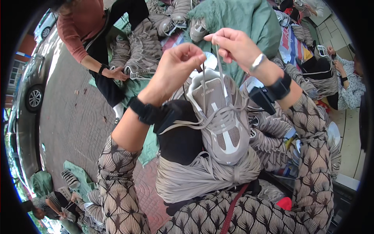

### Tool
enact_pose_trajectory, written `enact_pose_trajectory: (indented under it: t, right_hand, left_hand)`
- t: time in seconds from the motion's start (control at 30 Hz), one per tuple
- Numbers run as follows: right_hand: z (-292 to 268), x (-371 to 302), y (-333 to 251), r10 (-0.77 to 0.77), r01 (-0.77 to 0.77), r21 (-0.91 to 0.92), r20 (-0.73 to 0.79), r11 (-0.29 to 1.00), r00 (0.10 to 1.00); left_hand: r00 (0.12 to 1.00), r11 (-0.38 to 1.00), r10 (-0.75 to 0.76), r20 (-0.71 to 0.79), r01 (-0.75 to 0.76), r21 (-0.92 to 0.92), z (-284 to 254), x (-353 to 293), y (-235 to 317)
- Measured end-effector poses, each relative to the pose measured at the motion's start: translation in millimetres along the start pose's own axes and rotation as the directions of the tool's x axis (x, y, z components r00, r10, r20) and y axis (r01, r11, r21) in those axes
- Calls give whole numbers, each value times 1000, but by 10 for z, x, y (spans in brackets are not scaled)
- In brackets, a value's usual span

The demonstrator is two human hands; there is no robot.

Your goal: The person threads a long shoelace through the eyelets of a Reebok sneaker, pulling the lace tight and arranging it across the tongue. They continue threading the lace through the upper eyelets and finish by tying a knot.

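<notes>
A grey-beige sneaker point(229, 136) rests on my lap with its toe pointing toward me. Its grey shoelace point(220, 70) runs up from the upper eyelets to my right hand point(238, 47), pinched between thumb and finger. On the other side, my left hand point(177, 70) pinches a lace end that hangs down to the shoe's left eyelet row. Both hands are raised above the shoe's opening. Loose lace also trails left from the lower eyelets. Under the toe lies a thick bundle of grey laces point(194, 177), beside black cloth point(181, 140) on my leg.
Piles of similar sneakers point(272, 150) lie to my right. Ahead are a green cloth sack point(249, 27) and more stacked shoes point(144, 48), where a person in a pink top point(76, 33) handles a shoe. Other people sit at right and lower left. A car point(29, 105) stands at left.
</notes>
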State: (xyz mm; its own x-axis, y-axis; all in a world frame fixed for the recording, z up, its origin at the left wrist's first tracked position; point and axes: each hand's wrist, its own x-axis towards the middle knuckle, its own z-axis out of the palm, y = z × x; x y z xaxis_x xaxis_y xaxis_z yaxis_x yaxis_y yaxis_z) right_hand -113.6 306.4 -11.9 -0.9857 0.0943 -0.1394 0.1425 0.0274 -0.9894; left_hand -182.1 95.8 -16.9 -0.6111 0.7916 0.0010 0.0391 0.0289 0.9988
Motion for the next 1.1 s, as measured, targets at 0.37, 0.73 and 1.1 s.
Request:
enact_pose_trajectory:
  t: [0.37, 0.73, 1.1]
  right_hand:
    - [-230, 973, 70, -183, 174, 69, 141, 982, 973]
    - [161, 39, -247, 223, -298, 5, 651, 955, 725]
    - [-396, 843, 197, 60, -88, 267, 109, 960, 992]
  left_hand:
    - [977, 983, -85, 194, 114, -144, 13, 324, 92]
    - [1000, 903, 0, -18, -8, -429, -612, 1014, 421]
    - [979, 804, 202, 14, -174, 569, 94, -352, -173]
